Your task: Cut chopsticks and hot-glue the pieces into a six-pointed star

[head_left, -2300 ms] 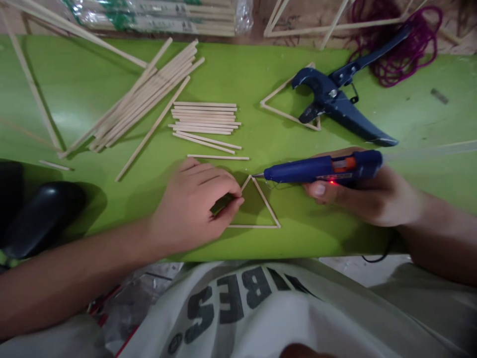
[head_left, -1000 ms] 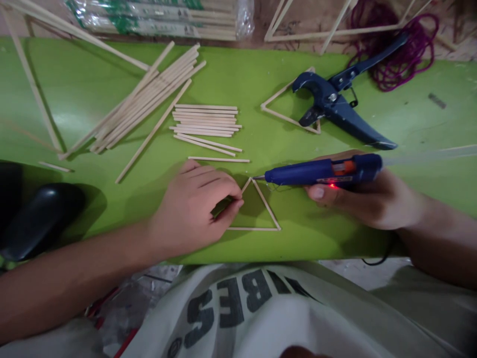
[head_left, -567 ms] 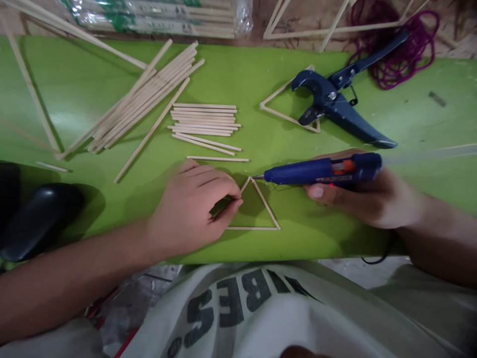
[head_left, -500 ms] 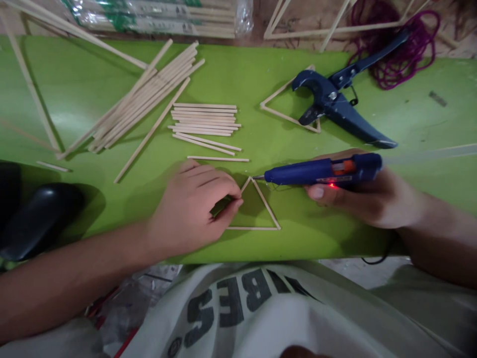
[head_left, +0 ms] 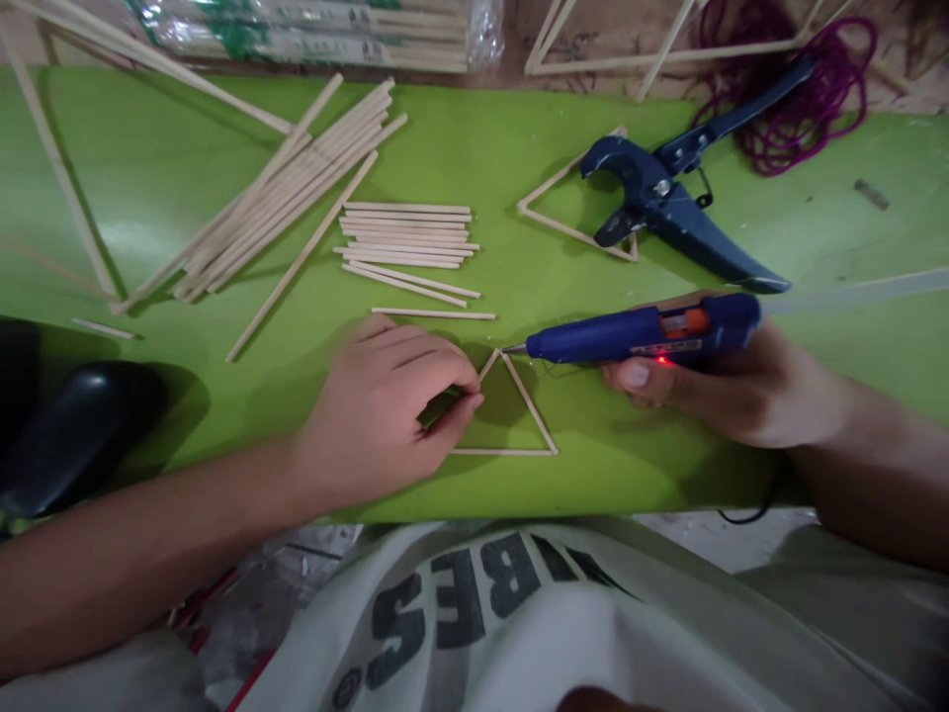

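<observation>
My right hand [head_left: 719, 391] is wrapped round a blue glue gun [head_left: 593, 338] with a red light lit on its side. The gun's metal nozzle meets the top corner of a small triangle of thin wooden sticks [head_left: 531, 403] on the green table. With thumb and forefinger together, my left hand [head_left: 392, 405] pinches the triangle's left stick. That hand hides the triangle's lower left corner. Just beyond it lies a single short stick [head_left: 434, 313], and past that a row of short cut sticks [head_left: 407, 235].
Longer sticks [head_left: 289, 198] lie heaped at the upper left. A dark blue cutter [head_left: 667, 198] rests over another stick triangle [head_left: 556, 186]. Purple cord [head_left: 808, 129] is tangled at the back right. A black rounded object [head_left: 89, 425] stands at left, and packaged sticks [head_left: 311, 40] lie behind.
Hardly anything differs. The rear of the glue gun and my right hand have shifted very slightly, while the nozzle stays at the triangle's top corner.
</observation>
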A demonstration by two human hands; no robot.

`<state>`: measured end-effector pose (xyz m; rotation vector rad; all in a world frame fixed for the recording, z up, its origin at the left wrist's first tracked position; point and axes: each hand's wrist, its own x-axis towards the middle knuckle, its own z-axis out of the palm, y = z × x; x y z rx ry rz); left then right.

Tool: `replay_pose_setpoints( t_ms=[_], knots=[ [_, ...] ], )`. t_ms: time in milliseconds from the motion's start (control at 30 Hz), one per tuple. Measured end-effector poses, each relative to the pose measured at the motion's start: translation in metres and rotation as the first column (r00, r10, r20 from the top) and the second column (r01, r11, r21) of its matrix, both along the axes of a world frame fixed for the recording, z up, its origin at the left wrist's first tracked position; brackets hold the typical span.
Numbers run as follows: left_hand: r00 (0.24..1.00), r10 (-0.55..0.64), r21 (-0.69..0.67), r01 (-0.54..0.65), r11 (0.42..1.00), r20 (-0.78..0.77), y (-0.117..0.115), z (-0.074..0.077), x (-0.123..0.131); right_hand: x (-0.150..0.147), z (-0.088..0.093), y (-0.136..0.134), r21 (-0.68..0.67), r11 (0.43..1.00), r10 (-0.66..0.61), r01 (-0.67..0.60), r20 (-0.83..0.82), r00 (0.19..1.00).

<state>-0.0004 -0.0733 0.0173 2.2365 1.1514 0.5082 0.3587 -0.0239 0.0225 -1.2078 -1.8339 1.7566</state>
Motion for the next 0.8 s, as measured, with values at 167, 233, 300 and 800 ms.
replay_pose_setpoints(
  t_ms=[167, 233, 300, 800],
  knots=[
    [1.0, 0.0, -0.009, 0.0, 1.0, 0.002, 0.0, -0.001, 0.0, 0.001, -0.001, 0.001, 0.032, 0.999, 0.017, -0.017, -0.017, 1.0],
    [1.0, 0.001, -0.013, -0.001, 1.0, 0.005, -0.001, -0.002, 0.0, 0.002, 0.0, 0.001, 0.04, 0.999, 0.02, -0.02, -0.012, 1.0],
    [1.0, -0.002, -0.02, 0.002, 1.0, 0.008, -0.001, -0.001, -0.001, 0.003, 0.001, 0.001, 0.044, 0.999, 0.021, -0.021, 0.0, 1.0],
    [0.982, -0.181, 0.105, 0.186, 0.977, -0.055, -0.002, -0.01, -0.004, 0.006, 0.001, -0.002, 0.01, 1.0, -0.017, 0.016, 0.071, 0.997]
  ],
)
